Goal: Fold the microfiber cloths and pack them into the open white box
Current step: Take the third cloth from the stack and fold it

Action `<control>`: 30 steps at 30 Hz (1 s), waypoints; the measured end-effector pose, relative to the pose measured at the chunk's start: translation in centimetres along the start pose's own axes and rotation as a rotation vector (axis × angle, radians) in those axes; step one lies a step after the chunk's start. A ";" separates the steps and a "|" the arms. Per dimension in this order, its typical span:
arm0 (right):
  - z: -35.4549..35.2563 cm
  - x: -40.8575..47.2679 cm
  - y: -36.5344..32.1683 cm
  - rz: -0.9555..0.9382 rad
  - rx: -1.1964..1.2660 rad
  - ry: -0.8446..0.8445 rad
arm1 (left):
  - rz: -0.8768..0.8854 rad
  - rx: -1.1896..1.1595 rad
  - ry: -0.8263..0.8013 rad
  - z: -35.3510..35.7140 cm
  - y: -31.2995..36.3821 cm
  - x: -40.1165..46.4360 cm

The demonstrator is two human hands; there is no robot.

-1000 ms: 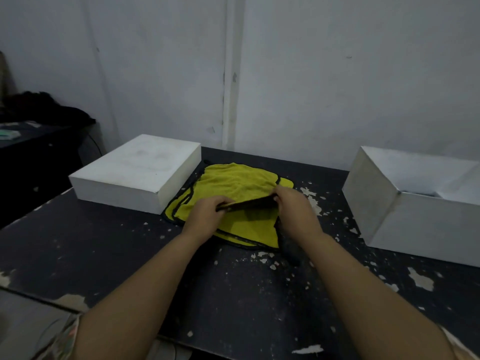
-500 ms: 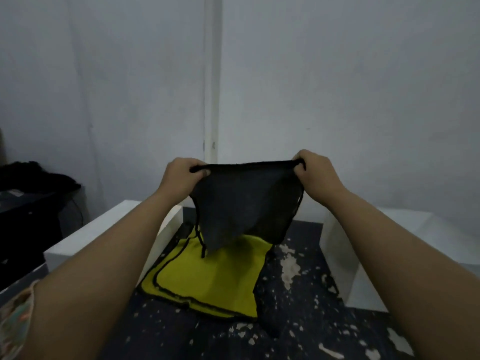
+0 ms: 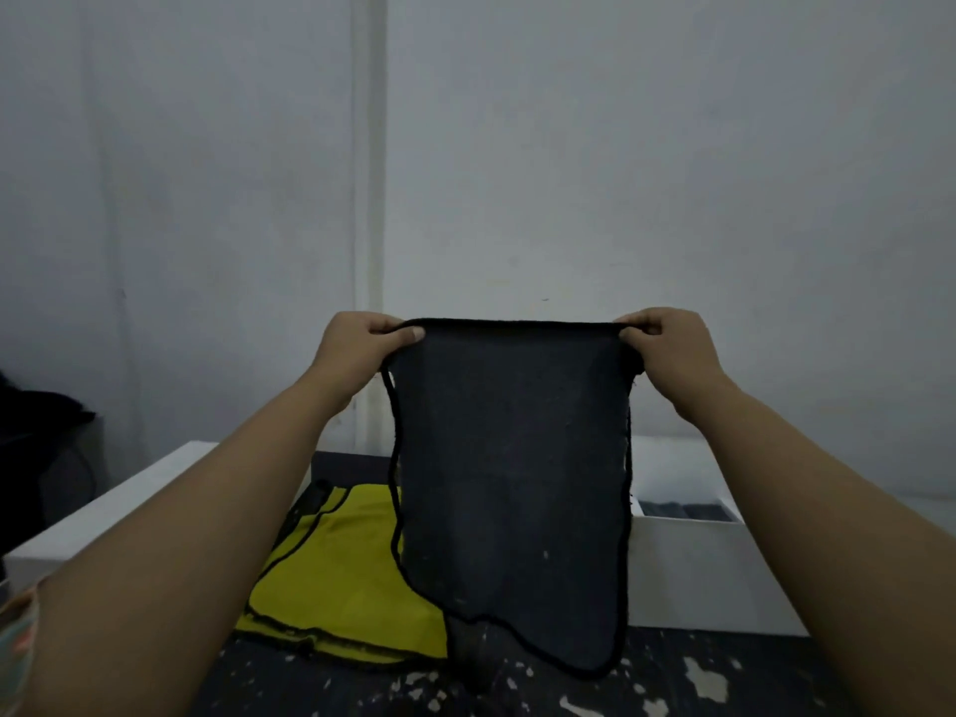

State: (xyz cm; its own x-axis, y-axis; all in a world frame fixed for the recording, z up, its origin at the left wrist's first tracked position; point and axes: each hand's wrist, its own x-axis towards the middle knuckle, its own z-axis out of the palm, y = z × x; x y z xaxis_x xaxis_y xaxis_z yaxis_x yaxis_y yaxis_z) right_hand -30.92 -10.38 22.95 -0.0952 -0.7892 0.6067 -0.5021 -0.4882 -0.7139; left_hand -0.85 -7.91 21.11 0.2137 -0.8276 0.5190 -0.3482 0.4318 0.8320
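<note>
A dark grey microfiber cloth (image 3: 512, 489) hangs spread out in the air in front of me. My left hand (image 3: 357, 349) pinches its top left corner and my right hand (image 3: 672, 349) pinches its top right corner. Its lower edge dangles just above the table. Yellow cloths with black trim (image 3: 341, 587) lie in a pile on the table behind it, partly hidden. The open white box (image 3: 688, 571) stands at the right, with dark folded cloths (image 3: 683, 509) showing inside.
A closed white box (image 3: 129, 514) sits on the left, beside the yellow pile. The table (image 3: 362, 685) is black with white paint chips. A grey wall stands close behind. Dark furniture (image 3: 36, 447) is at the far left.
Both hands lifted the dark cloth off the yellow pile and raised it. Since half a second ago the cloth has been pulled wider and hangs flatter.
</note>
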 end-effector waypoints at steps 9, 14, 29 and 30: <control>-2.7 -0.6 -0.3 0.038 0.177 0.103 | 0.009 -0.248 0.034 1.7 1.9 -0.2; -4.1 -3.8 0.3 0.042 0.231 0.090 | 0.045 -0.252 -0.011 1.7 2.1 -3.3; -7.0 -23.2 4.7 0.278 0.443 -0.223 | -0.232 -0.242 -0.187 -0.7 -3.0 -22.5; -6.7 -24.1 5.3 0.311 0.412 -0.252 | -0.262 -0.213 -0.224 -0.7 -3.7 -23.4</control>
State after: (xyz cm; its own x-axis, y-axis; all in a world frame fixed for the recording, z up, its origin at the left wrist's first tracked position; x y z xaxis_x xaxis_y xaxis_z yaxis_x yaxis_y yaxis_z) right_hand -37.08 8.53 6.90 0.0480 -0.9587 0.2802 -0.1018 -0.2838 -0.9535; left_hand -3.91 10.10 6.02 0.0574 -0.9672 0.2475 -0.1062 0.2406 0.9648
